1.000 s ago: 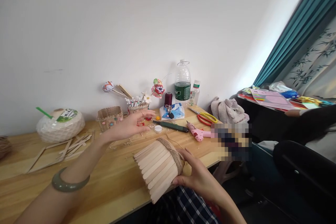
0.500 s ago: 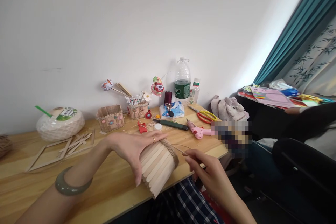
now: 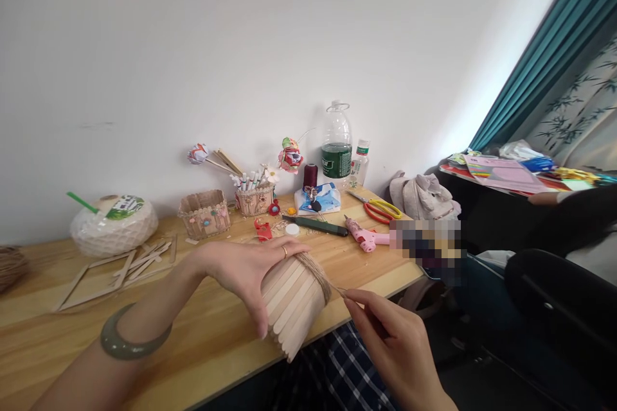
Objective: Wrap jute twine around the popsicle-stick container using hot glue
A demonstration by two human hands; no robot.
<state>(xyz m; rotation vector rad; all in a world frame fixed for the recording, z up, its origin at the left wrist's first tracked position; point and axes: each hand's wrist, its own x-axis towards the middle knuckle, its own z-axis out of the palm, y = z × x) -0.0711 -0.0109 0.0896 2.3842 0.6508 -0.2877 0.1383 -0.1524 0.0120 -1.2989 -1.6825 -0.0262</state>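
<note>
Left hand [image 3: 243, 270] is gripping the stick container [image 3: 292, 302] while right hand [image 3: 393, 334] is pinching the twine [image 3: 340, 292], coils [image 3: 319, 275] already banding one end, other end showing bare, twine seemingly unfastened.

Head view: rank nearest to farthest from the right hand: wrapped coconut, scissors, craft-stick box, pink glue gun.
From the right hand:
1. Craft-stick box: just left, in the left hand.
2. Pink glue gun: ahead.
3. Scissors: ahead, behind the glue gun.
4. Wrapped coconut: far left.
</note>
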